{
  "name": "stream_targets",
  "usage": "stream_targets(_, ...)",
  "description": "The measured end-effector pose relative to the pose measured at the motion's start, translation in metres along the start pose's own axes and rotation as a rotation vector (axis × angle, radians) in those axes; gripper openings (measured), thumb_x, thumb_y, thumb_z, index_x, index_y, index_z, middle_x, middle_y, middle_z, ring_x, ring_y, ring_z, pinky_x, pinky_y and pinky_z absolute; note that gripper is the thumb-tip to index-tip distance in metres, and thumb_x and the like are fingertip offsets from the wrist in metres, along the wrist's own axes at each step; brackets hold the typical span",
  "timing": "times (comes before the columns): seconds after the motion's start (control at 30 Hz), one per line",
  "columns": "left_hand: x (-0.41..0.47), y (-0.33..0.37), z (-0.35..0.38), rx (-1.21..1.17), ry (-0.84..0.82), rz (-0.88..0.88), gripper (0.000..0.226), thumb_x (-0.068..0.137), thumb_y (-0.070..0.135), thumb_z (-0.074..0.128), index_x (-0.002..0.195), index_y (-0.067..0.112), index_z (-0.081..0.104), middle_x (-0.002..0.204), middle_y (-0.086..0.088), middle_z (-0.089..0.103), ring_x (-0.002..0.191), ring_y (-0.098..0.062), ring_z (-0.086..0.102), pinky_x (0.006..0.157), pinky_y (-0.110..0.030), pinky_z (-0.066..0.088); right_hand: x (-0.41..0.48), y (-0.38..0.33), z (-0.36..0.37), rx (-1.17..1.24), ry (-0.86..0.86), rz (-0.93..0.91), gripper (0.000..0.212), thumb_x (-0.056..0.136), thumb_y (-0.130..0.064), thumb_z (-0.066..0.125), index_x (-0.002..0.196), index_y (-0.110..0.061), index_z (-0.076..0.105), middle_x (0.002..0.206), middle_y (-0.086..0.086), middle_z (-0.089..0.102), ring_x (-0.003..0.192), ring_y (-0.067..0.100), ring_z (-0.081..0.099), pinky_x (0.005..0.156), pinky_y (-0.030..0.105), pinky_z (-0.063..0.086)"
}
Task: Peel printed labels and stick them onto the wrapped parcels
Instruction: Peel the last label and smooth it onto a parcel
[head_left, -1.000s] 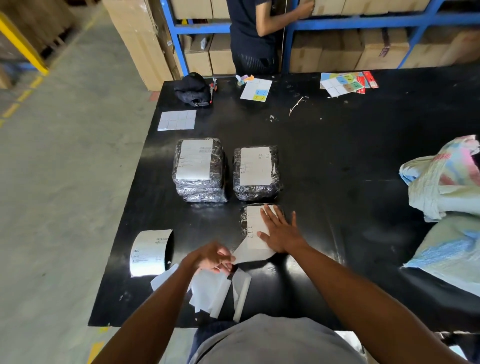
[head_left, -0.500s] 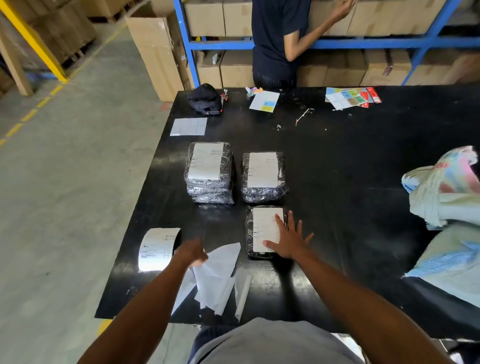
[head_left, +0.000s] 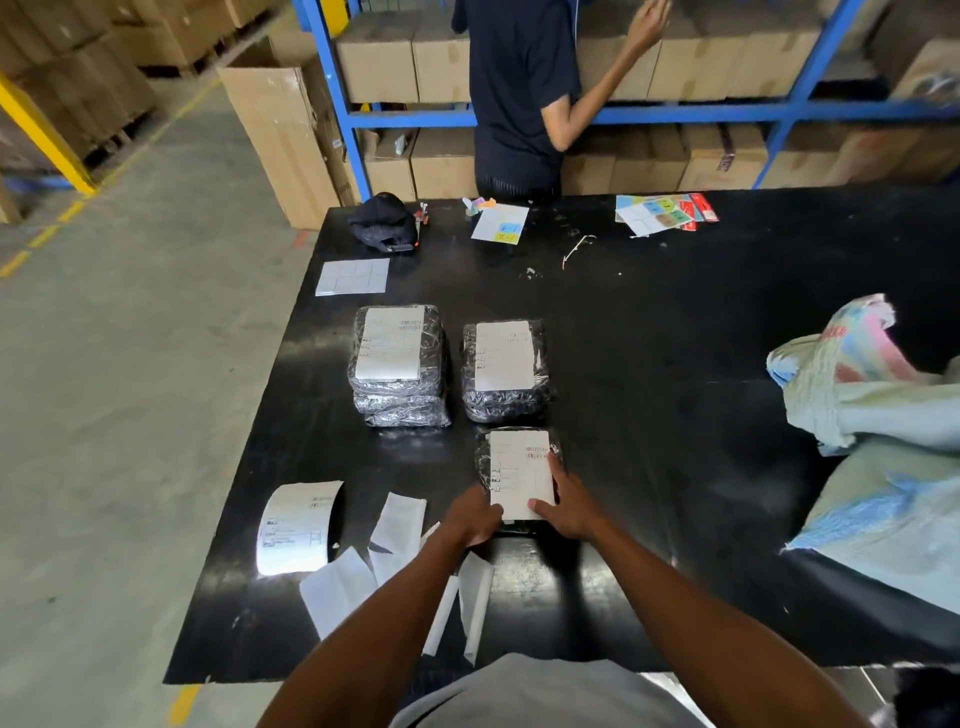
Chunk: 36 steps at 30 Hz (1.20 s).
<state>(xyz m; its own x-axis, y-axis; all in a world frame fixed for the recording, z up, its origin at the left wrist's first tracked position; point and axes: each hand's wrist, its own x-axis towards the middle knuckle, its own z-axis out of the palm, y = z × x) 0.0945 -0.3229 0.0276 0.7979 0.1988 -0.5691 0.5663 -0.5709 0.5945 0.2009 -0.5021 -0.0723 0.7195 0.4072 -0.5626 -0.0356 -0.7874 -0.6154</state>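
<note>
Three parcels in black shiny wrap lie on the black table (head_left: 675, 338). The stacked far-left parcel (head_left: 397, 364) and the far-right parcel (head_left: 506, 371) each carry a white label. The nearest parcel (head_left: 519, 467) also has a white printed label on top. My left hand (head_left: 475, 517) grips its near-left corner with curled fingers. My right hand (head_left: 569, 509) holds its near-right side, thumb on the label. A curled strip of printed labels (head_left: 298, 525) lies at the left. Peeled backing papers (head_left: 397, 530) lie beside my left arm.
Woven sacks (head_left: 872, 395) fill the table's right side. Along the far edge are a black cap (head_left: 384, 223), a white sticker sheet (head_left: 353, 277), a marked sheet (head_left: 498, 223) and coloured cards (head_left: 665, 210). A person (head_left: 519, 93) stands at blue shelving with cartons.
My left hand let go of the backing paper and moved right to the nearest parcel's corner. My right hand went from pressing flat on the label to holding the parcel's near side.
</note>
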Motion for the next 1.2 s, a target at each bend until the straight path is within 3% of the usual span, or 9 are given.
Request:
stream_targets(0.1,-0.008,-0.001,0.002,-0.082,0.043,0.035,0.043,0.091,0.012,0.051,0.133,0.016,0.059,0.132,-0.005,0.065,0.119,-0.028,0.061,0.099,-0.029,0.047,0.004,0.021,0.004,0.018,0.032,-0.055,0.108,0.070,-0.063,0.061,0.160,-0.041,0.007,0.156,0.005,0.047,0.138,0.028,0.052,0.112,0.046,0.045)
stream_targets(0.27,-0.022,-0.004,-0.014,-0.159,0.169,0.154,0.041,0.093,0.015,0.050,0.130,0.026,0.061,0.121,0.006,0.071,0.105,-0.015,0.068,0.094,-0.028,0.052,-0.091,-0.059,-0.035,0.017,0.197,-0.137,0.077,0.096,-0.034,0.067,0.161,-0.025,0.027,0.155,-0.003,0.049,0.141,0.022,0.048,0.113,0.032,0.038)
stream_targets(0.37,-0.025,0.005,-0.034,-0.191,0.203,0.224,0.036,0.096,0.021,0.052,0.131,0.024,0.062,0.114,0.000,0.074,0.098,-0.017,0.071,0.094,-0.034,0.056,-0.106,-0.081,-0.060,-0.031,0.293,-0.209,0.068,0.100,-0.037,0.061,0.160,-0.027,0.030,0.158,-0.002,0.046,0.143,0.023,0.046,0.114,0.035,0.037)
stream_targets(0.47,-0.021,0.024,-0.056,-0.240,0.233,0.256,0.047,0.099,0.011,0.050,0.146,0.012,0.048,0.122,-0.006,0.070,0.099,-0.018,0.070,0.092,-0.032,0.056,-0.098,-0.105,-0.087,-0.078,0.381,-0.251,0.066,0.099,-0.040,0.061,0.158,-0.026,0.035,0.157,-0.001,0.048,0.141,0.023,0.049,0.112,0.039,0.042)
stream_targets(0.57,-0.010,0.046,-0.084,-0.238,0.277,0.278,0.038,0.102,0.007,0.045,0.139,0.006,0.052,0.105,-0.009,0.070,0.073,-0.016,0.060,0.068,-0.030,0.052,-0.079,-0.137,-0.114,-0.123,0.407,-0.264,0.070,0.097,-0.043,0.063,0.158,-0.026,0.034,0.157,-0.001,0.047,0.143,0.025,0.047,0.114,0.041,0.042)
stream_targets(0.93,0.083,0.078,-0.146,-0.251,0.284,0.119,0.026,0.099,0.009,0.041,0.118,0.003,0.057,0.098,-0.021,0.065,0.070,-0.020,0.055,0.067,-0.037,0.050,0.018,-0.195,-0.149,-0.123,0.317,-0.162,0.078,0.096,-0.047,0.065,0.161,-0.029,0.026,0.154,0.009,0.050,0.140,0.036,0.049,0.113,0.049,0.039)
stream_targets(1.0,0.093,0.077,-0.144,-0.244,0.239,0.069,0.031,0.100,0.012,0.041,0.128,0.001,0.052,0.113,-0.025,0.064,0.078,-0.021,0.059,0.073,-0.040,0.053,0.030,-0.195,-0.148,-0.146,0.280,-0.130,0.078,0.096,-0.048,0.064,0.161,-0.030,0.024,0.155,0.009,0.049,0.140,0.036,0.048,0.113,0.049,0.039)
stream_targets(1.1,0.098,0.076,-0.133,-0.207,0.267,0.075,0.053,0.103,0.018,0.041,0.153,0.004,0.030,0.150,-0.019,0.047,0.127,-0.034,0.054,0.110,-0.044,0.043,0.041,-0.193,-0.142,-0.160,0.274,-0.130,0.076,0.099,-0.050,0.058,0.162,-0.030,0.021,0.160,0.005,0.043,0.144,0.034,0.044,0.113,0.048,0.038)
stream_targets(1.2,0.097,0.073,-0.124,-0.278,0.311,0.124,0.054,0.103,0.014,0.045,0.152,0.001,0.028,0.152,-0.017,0.044,0.137,-0.033,0.045,0.114,-0.038,0.035,0.043,-0.190,-0.142,-0.187,0.281,-0.128,0.074,0.099,-0.052,0.055,0.162,-0.031,0.021,0.161,0.005,0.039,0.144,0.032,0.043,0.112,0.048,0.039)
